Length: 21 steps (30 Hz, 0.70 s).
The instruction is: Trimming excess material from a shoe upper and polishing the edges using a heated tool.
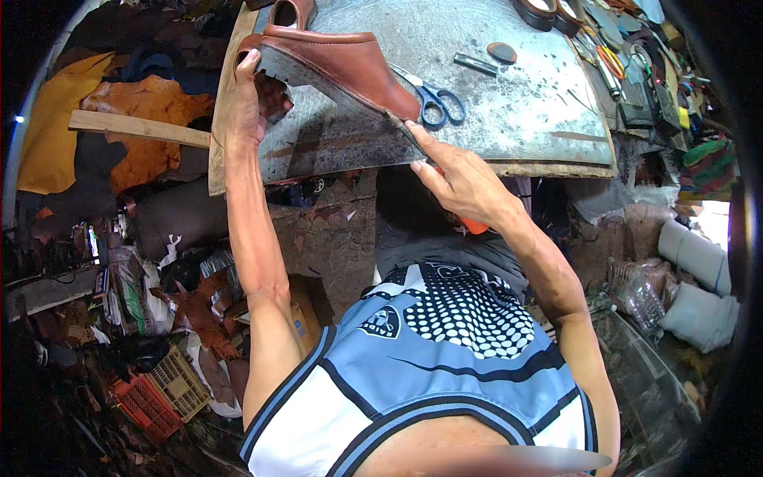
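Note:
A brown leather shoe (342,60) with a dark sole lies tilted across the near left part of the metal-topped table (524,119), its toe to the right. Around its heel end, my left hand (248,103) is closed, thumb on the near side. My right hand (465,179) is at the toe, its fingers wrapped round an orange-handled tool (474,226). The tool's working end is mostly hidden, so its exact kind cannot be made out. Just beyond the toe are scissors (437,105) with blue handles.
Another brown leather piece (292,13) shows beyond the shoe. A small black bar (475,64) and a brown oval piece (502,53) lie farther back. Dark shoes (548,12) and hand tools (610,63) crowd the right. A wooden strip (143,127) and leather sheets (60,119) are left.

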### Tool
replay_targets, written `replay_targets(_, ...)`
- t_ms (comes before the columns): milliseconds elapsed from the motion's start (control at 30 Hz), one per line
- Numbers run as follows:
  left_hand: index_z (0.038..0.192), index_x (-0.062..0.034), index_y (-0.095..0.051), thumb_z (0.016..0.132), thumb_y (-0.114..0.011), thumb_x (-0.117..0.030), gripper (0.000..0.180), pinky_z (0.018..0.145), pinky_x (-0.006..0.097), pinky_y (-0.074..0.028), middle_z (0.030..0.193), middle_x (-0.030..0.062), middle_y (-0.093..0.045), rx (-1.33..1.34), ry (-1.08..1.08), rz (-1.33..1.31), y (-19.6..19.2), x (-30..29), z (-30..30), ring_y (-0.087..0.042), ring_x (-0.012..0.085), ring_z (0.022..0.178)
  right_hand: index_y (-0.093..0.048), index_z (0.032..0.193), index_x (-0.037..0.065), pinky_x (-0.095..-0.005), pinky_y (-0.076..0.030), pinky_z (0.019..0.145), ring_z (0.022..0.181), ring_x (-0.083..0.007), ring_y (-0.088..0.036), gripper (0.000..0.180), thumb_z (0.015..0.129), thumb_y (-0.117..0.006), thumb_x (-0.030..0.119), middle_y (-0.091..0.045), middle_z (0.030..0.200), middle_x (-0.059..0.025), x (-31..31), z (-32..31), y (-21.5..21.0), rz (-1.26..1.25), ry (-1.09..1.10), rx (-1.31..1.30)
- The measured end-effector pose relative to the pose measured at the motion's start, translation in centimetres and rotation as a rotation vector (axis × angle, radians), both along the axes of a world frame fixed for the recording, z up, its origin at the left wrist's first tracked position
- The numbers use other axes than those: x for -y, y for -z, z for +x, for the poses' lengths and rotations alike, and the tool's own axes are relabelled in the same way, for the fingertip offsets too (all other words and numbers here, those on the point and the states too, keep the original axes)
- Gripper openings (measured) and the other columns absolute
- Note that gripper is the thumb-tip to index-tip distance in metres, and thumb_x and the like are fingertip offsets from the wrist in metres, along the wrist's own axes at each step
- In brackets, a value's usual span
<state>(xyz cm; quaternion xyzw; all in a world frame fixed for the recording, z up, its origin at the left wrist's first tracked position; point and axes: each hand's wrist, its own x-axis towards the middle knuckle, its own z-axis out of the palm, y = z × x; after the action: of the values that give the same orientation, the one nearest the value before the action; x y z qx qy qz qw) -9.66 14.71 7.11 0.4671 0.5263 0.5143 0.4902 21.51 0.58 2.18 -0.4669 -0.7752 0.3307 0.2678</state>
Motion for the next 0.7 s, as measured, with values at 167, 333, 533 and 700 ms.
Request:
replay_targets(167,0.092,-0.0059,-0.061,0.083,-0.064,-0.064,0.058,0.051,0.032,-0.053,0.066,0.0052,-0.058,-0.015,-0.004,-0.017,0.0,-0.4,0.0,-0.060,0.0167,0.055,-0.034,0.153,0.009,-0.0510,-0.051,0.084,0.092,-0.0442,-0.066,0.061,0.099,-0.055,0.028,-0.067,0.100,-0.0263,-0.5,-0.2,0.0,0.020,-0.021,0.032)
replay_targets(333,0.089,-0.0060,-0.062,0.081,-0.064,-0.068,0.062,0.053,0.031,-0.054,0.066,0.0040,-0.059,-0.016,0.059,-0.048,-0.3,-1.3,0.7,-0.060,0.0156,0.054,-0.035,0.153,0.010,-0.0514,-0.051,0.083,0.091,-0.0440,-0.066,0.060,0.099,-0.055,0.030,-0.067,0.100,-0.0258,-0.2,1.2,0.2,-0.027,-0.012,0.070)
replay_targets(533,0.107,-0.0058,-0.066,0.086,-0.057,-0.067,0.065,0.053,0.032,-0.056,0.086,0.0081,-0.068,-0.062,0.115,-0.040,0.5,-3.3,0.6,-0.065,0.0158,0.069,-0.035,0.153,0.011,-0.0516,-0.051,0.084,0.092,-0.0437,-0.066,0.060,0.099,-0.055,0.030,-0.068,0.102,-0.0256,-0.1,1.9,1.2,-0.014,-0.012,0.095)
replay_targets(700,0.105,-0.0052,-0.066,0.087,-0.056,-0.068,0.066,0.053,0.033,-0.058,0.079,0.0070,-0.068,-0.066,0.129,-0.077,1.0,-4.8,1.4,-0.065,0.0174,0.061,-0.035,0.153,0.012,-0.0517,-0.051,0.083,0.092,-0.0429,-0.066,0.060,0.099,-0.055,0.030,-0.068,0.100,-0.0245,-1.1,1.5,0.1,-0.016,-0.025,0.107)
